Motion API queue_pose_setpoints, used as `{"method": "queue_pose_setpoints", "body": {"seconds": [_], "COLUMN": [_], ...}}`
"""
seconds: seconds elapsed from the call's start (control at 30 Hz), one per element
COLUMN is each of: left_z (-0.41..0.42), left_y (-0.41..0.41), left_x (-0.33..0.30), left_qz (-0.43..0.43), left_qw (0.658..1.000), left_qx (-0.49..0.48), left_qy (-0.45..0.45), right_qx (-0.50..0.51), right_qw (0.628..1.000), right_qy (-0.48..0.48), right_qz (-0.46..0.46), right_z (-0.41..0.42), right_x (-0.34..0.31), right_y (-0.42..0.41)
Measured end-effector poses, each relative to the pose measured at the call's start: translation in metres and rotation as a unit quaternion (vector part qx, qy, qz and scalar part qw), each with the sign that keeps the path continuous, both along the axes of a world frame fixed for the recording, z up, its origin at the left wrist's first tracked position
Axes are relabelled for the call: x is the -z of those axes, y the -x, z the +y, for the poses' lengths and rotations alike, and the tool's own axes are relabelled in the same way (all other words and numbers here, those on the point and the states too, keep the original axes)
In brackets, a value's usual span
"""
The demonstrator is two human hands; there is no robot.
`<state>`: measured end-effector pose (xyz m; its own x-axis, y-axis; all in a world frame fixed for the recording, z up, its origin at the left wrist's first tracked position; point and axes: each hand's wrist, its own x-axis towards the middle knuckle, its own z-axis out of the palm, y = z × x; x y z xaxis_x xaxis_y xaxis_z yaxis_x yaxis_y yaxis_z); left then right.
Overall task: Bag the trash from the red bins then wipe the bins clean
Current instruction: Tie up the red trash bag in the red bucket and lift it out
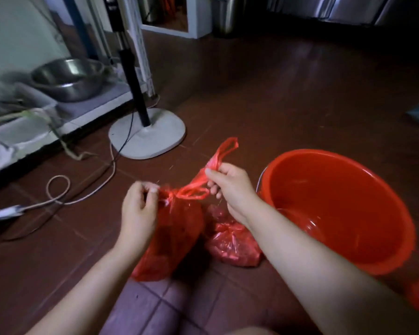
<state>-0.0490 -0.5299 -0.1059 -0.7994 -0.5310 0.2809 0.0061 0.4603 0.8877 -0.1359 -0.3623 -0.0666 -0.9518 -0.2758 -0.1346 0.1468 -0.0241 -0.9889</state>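
No legible writing. Left hand (138, 209) pinches the gathered neck of the red trash bag (172, 238), which rests on the tiled floor (276, 105). Right hand (228, 187), raised, grips the bag's handle loop (218, 158). Second tied red bag (230, 243) lies just beside it; red bin (336, 209) at right.

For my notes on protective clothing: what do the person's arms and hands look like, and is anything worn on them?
Both arms are bare as far as the frame shows: no sleeves appear. The left hand and right hand wear no gloves. I see no watch, bracelet or ring. The left hand's fingers are blurred, so small details there cannot be told.
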Motion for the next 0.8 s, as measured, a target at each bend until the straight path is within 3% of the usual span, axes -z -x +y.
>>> {"method": "queue_pose_setpoints", "body": {"seconds": [0.1, 0.27, 0.37, 0.47, 0.53, 0.67, 0.7, 0.73, 0.8], "left_z": [0.004, 0.023, 0.03, 0.044, 0.052, 0.058, 0.057, 0.056, 0.055], "left_y": [-0.023, -0.032, -0.013, 0.014, 0.028, 0.045, 0.047, 0.048, 0.049], "left_x": [0.049, 0.086, 0.072, 0.044, 0.032, 0.026, 0.025, 0.024, 0.021], "left_qz": [-0.055, -0.168, -0.146, -0.136, -0.153, -0.179, -0.182, -0.184, -0.186], "left_qw": [0.998, 0.983, 0.985, 0.976, 0.968, 0.974, 0.975, 0.976, 0.976], "left_qx": [-0.01, 0.068, 0.075, 0.165, 0.198, 0.141, 0.126, 0.115, 0.107], "left_qy": [0.018, 0.021, 0.049, -0.039, -0.035, -0.001, 0.011, 0.027, 0.034], "right_qx": [-0.005, -0.057, -0.065, -0.086, -0.101, -0.082, -0.073, -0.078, -0.122], "right_qw": [0.998, 0.987, 0.985, 0.979, 0.973, 0.965, 0.942, 0.896, 0.771], "right_qy": [-0.051, -0.113, -0.132, -0.173, -0.2, -0.247, -0.316, -0.407, -0.567], "right_qz": [-0.041, -0.097, -0.09, -0.067, -0.051, 0.019, 0.084, 0.162, 0.261], "right_z": [-0.005, 0.001, 0.013, 0.019, 0.019, 0.028, 0.033, 0.041, 0.052], "right_x": [0.039, 0.085, 0.091, 0.093, 0.093, 0.094, 0.094, 0.093, 0.087], "right_y": [-0.014, -0.044, -0.045, -0.046, -0.049, -0.046, -0.041, -0.034, -0.021]}}
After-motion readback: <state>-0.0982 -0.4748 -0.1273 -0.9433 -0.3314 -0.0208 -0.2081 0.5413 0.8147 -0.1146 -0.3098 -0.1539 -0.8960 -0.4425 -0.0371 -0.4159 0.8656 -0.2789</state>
